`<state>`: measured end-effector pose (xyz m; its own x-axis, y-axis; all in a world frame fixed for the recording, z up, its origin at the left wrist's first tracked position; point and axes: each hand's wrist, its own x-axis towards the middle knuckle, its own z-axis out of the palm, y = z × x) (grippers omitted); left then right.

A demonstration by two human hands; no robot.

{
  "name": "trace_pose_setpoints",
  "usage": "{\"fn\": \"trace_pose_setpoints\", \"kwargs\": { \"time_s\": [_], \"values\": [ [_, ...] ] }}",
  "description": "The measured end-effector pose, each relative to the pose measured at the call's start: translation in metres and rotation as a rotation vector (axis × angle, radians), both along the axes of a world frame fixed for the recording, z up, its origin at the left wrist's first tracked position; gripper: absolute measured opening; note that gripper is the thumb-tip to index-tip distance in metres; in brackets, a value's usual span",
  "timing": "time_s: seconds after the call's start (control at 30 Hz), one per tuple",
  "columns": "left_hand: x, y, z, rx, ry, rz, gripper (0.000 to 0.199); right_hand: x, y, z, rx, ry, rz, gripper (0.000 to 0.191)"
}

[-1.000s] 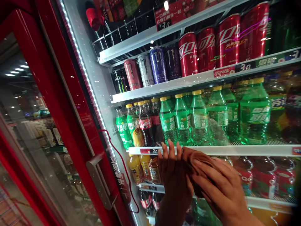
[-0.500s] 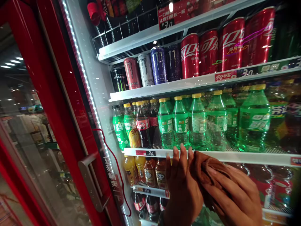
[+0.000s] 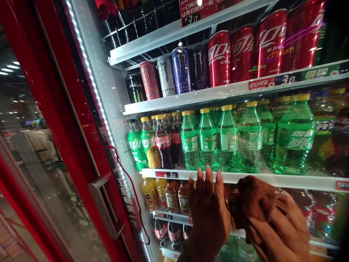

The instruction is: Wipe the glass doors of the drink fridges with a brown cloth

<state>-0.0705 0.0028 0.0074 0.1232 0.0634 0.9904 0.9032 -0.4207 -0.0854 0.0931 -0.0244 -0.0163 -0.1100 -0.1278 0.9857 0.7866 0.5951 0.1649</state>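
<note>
My left hand is raised with its fingers stretched up, the tips at the white front edge of the shelf that carries green Sprite bottles. It holds nothing. To its right, my right hand grips a bunched brown cloth. The cloth's top lies at or just below the same shelf edge; whether it touches the edge I cannot tell. Part of my right hand's fingers is blurred and covered by the cloth folds.
Above are Monster cans and red Coca-Cola cans on a white shelf. Brown-labelled bottles stand below. At left, the red cooler door stands with its grey handle and a hanging red cord.
My right hand and the cloth have shifted right, opening a gap from my left hand, and the cloth is bunched differently. The view has moved slightly; my left hand stays by the shelf edge.
</note>
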Motion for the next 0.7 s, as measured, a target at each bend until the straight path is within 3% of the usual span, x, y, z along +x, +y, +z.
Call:
{"fn": "trace_pose_setpoints", "kwargs": {
  "time_s": [0.07, 0.13, 0.2, 0.27, 0.33, 0.4, 0.47, 0.53, 0.6, 0.7],
  "values": [
    [0.004, 0.003, 0.0, 0.029, -0.029, 0.005, 0.069, 0.017, 0.0, 0.009, 0.02, 0.068, -0.023, 0.066],
    [0.007, 0.006, 0.0, 0.043, -0.034, 0.011, 0.07, 0.024, 0.001, 0.034, 0.034, 0.126, -0.098, 0.082],
    [0.007, 0.007, -0.001, 0.052, -0.038, 0.023, 0.069, 0.018, 0.001, 0.059, 0.051, 0.158, -0.159, 0.084],
    [0.005, 0.006, -0.001, 0.055, -0.028, 0.024, 0.064, 0.002, 0.001, 0.069, 0.053, 0.148, -0.184, 0.075],
    [0.003, 0.004, 0.0, 0.045, -0.009, 0.003, 0.058, -0.013, 0.0, 0.056, 0.047, 0.091, -0.163, 0.058],
    [0.001, 0.002, 0.001, 0.036, 0.01, -0.022, 0.055, -0.019, -0.002, 0.028, 0.023, 0.017, -0.099, 0.035],
    [0.001, 0.001, 0.002, 0.037, 0.008, -0.021, 0.055, -0.011, -0.005, -0.002, -0.024, -0.011, -0.049, 0.019],
    [0.002, 0.001, 0.003, 0.042, -0.004, -0.001, 0.056, 0.007, -0.006, -0.016, -0.052, 0.006, -0.066, 0.019],
    [0.004, 0.002, 0.004, 0.038, -0.019, 0.007, 0.057, 0.027, -0.004, -0.007, 0.013, 0.033, -0.125, 0.035],
    [0.006, 0.003, 0.005, 0.019, -0.022, -0.001, 0.056, 0.036, 0.001, 0.037, 0.12, 0.103, -0.198, 0.074]
  ]
}}
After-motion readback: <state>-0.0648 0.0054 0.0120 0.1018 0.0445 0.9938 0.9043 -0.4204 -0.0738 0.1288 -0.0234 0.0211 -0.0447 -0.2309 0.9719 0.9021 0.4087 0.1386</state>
